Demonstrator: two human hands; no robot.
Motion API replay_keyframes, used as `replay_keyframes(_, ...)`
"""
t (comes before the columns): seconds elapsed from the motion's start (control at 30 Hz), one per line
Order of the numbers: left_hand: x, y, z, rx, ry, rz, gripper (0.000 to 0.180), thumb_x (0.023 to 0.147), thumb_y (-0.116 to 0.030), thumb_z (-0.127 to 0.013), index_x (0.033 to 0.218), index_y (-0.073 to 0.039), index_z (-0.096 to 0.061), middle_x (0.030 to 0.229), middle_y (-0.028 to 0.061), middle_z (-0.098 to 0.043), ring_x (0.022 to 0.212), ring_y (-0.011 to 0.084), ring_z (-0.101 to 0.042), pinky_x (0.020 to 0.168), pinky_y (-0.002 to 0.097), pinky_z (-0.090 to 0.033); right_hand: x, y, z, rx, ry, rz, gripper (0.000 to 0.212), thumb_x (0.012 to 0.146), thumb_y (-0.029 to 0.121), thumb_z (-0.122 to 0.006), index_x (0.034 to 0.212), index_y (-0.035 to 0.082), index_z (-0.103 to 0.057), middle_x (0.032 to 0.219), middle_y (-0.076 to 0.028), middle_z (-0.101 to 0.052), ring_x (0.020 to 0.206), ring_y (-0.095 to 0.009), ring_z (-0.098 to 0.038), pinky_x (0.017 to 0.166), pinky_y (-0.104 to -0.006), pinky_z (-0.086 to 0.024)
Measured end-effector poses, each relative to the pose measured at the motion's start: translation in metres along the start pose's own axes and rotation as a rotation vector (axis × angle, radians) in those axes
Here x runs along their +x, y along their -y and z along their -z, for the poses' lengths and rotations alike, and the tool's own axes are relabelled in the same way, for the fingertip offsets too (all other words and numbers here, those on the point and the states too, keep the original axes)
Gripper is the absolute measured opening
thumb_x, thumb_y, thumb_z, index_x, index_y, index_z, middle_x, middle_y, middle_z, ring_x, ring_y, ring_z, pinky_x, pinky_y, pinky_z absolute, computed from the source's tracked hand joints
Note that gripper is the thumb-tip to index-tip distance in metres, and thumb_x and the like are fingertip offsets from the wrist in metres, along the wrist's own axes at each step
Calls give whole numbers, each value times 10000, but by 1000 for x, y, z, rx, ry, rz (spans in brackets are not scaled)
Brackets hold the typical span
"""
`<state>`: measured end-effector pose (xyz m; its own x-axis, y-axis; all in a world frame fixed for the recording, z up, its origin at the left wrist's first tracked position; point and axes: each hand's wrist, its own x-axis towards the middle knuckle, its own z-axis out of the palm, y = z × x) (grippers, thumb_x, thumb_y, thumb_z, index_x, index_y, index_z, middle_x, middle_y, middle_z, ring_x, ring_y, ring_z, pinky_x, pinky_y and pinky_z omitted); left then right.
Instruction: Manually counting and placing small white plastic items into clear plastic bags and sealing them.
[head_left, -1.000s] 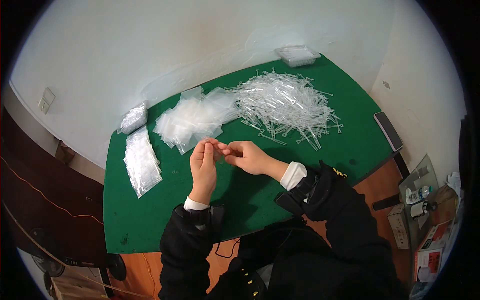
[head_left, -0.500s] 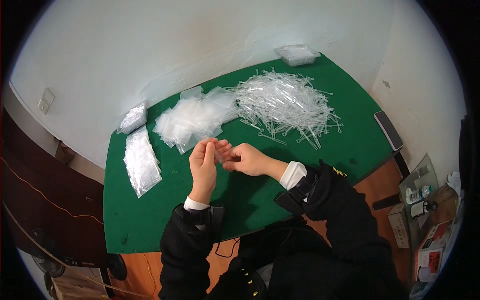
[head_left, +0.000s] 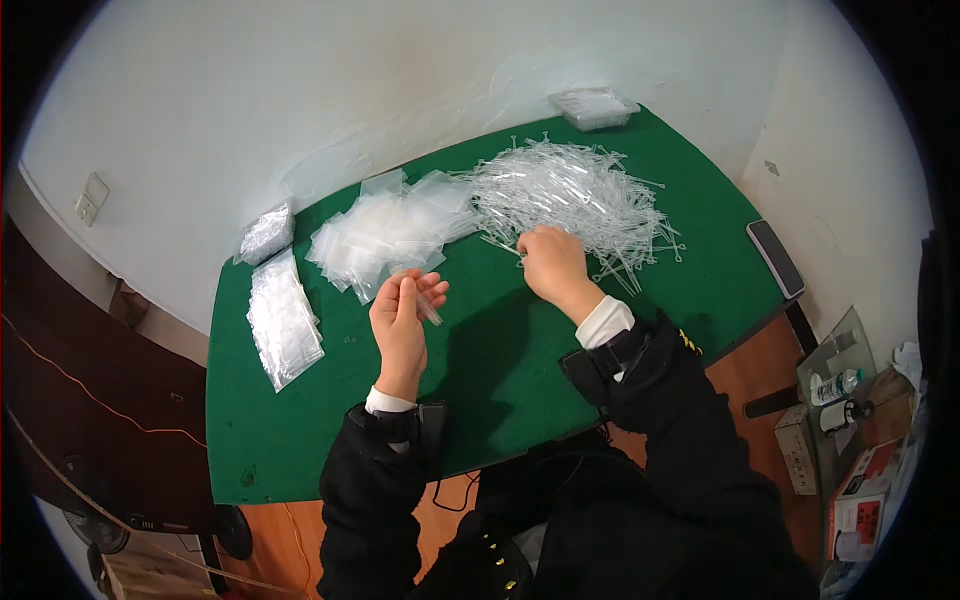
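Note:
My left hand (head_left: pixel 402 318), palm up over the green table (head_left: pixel 340 430), is closed with the thumb across a small bunch of clear plastic sticks (head_left: pixel 430 312); their ends poke out by the fingers. My right hand (head_left: pixel 552 262) has its fingertips pinched down at the near left edge of a big heap of clear plastic sticks (head_left: pixel 570 195), many with a small loop-shaped head. A clear stick (head_left: pixel 497 244) juts out left of those fingertips, which hide its other end. Beside the heap, to the left, spreads a loose pile of flat clear bags (head_left: pixel 385 235).
At the left edge lies an overlapping row of filled clear bags (head_left: pixel 283 325), with a clear packet (head_left: pixel 267 235) behind it. A clear tray (head_left: pixel 595 108) stands at the back right corner. A phone (head_left: pixel 776 260) lies on the right edge. Walls close off the back.
My right hand has left my left hand and reached right and forward to the edge of the stick heap. The left hand has shifted slightly left, still holding its sticks.

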<state>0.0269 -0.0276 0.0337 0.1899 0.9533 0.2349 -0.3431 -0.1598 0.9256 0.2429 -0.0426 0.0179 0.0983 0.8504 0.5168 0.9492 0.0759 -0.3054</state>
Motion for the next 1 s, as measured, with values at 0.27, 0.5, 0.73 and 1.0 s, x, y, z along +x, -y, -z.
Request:
replay_keyframes(0.27,6,7,9,-72,-56,-17,221,943,-170,-427,1018,19,-516,879,90,-615,717,152,-593,645,258,-482,-1,-3,-1,-187,136,-52,42,696,130,-623,711,95,-641,787,-92,-603,842,-283,-560,721,-428,-415)
replay_keyframes(0.5,9,12,15,-115,-36,-18,197,946,-178,-425,995,-16,-525,797,43,-582,638,105,-521,610,230,-436,0,-1,2,-174,177,-52,90,717,104,-561,712,72,-645,805,-109,-614,855,-296,-569,740,-449,-419)
replay_keyframes(0.73,9,13,11,-200,-54,-12,173,951,-175,-413,952,-32,-510,761,26,-545,694,110,-516,649,231,-433,-1,1,0,-236,206,-32,79,743,107,-565,747,57,-627,798,-109,-618,831,-300,-584,712,-434,-437)
replay_keyframes(1.0,7,11,7,-183,-53,54,158,959,-181,-394,953,-46,-476,801,21,-521,702,105,-481,660,240,-417,4,20,1,732,116,26,124,813,85,-549,905,2,-565,740,-121,-623,665,-220,-607,616,-287,-463)
